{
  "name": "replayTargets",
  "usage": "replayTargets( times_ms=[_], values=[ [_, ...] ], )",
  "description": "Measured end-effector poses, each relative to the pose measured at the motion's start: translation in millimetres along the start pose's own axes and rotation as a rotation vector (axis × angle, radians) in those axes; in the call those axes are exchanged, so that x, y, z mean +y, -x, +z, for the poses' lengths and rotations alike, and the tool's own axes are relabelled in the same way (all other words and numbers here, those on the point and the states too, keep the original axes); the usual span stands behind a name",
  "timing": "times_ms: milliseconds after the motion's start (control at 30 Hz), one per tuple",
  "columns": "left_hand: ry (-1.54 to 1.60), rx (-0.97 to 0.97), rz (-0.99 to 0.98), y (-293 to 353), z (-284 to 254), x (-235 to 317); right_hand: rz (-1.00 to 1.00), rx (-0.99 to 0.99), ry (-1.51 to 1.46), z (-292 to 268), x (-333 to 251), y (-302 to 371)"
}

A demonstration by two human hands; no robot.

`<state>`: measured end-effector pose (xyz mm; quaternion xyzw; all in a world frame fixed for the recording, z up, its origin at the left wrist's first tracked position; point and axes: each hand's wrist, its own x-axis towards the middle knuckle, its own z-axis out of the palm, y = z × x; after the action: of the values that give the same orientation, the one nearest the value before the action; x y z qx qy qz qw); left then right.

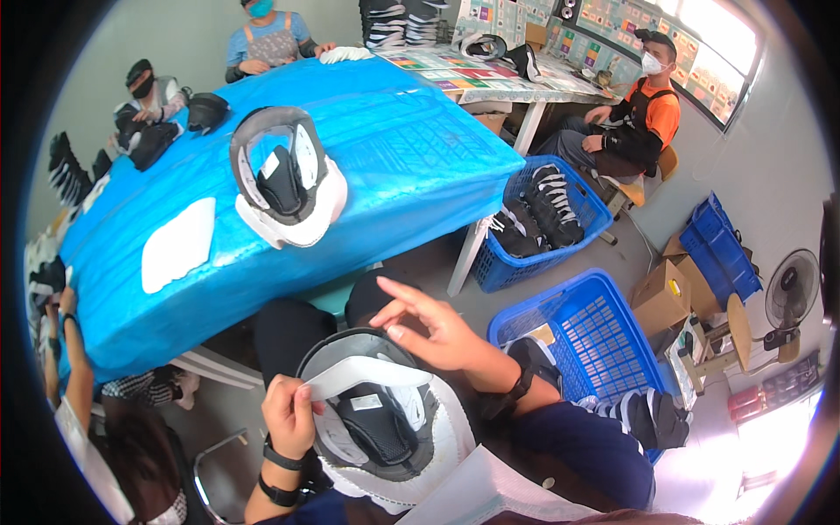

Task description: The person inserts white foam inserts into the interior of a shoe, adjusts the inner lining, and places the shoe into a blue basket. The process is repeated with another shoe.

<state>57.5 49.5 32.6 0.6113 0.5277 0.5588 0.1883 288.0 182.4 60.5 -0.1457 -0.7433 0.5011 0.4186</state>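
A grey and white shoe upper (385,429) rests on my lap, its black tongue with a small white label showing through the opening. Across the collar runs a white curved strip (367,374). My left hand (290,413) pinches the strip's left end between thumb and fingers at the upper's edge. Just above the upper's far right rim, my right hand (433,328) has its fingers stretched apart and holds nothing. On the blue-covered table ahead stands a similar shoe upper (302,219), beside a flat white piece (178,245).
Blue plastic covers the table (394,140). Blue baskets (612,337) with shoes (553,206) stand to the right. Co-workers sit at the far left and along the back; a person in orange (652,114) sits back right. A fan (792,289) stands far right.
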Motion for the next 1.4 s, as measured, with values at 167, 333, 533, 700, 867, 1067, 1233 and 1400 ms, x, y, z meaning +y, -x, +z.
replayTargets(
  times_ms=[167, 333, 533, 700, 867, 1067, 1233, 1400],
  values=[
    [0.128, 0.000, 0.061, 6.7, 0.2, -3.3, 0.006, -0.075, -0.288, -1.3, -30.5, 16.5],
    [-0.077, -0.072, 0.631, 6.9, -20.3, -7.9, -0.054, -0.255, -0.093, -33.0, -96.7, 37.4],
    [0.048, 0.426, 0.170, 5.7, -61.4, -11.1, -1.124, -0.608, -0.804, -67.0, -172.9, 76.9],
    [0.032, 0.571, 0.167, 15.0, -65.9, -8.2, -0.940, -0.409, -0.540, -55.9, -142.9, 68.8],
    [0.002, 0.590, 0.235, 21.2, -53.0, -2.2, -0.626, -0.675, -0.671, -27.8, -120.7, 58.8],
    [0.012, 0.277, 0.612, 10.7, -26.6, 2.4, 0.115, -0.087, -0.231, -3.2, -93.7, 27.0],
    [-0.171, 0.238, 0.698, 12.7, -14.1, -1.8, -0.242, 0.012, 0.473, 10.9, -40.0, 16.4],
    [-0.218, 0.185, 0.413, 19.5, -17.0, 2.5, 0.005, 0.000, 0.468, 8.3, -32.6, 23.9]
  ],
)
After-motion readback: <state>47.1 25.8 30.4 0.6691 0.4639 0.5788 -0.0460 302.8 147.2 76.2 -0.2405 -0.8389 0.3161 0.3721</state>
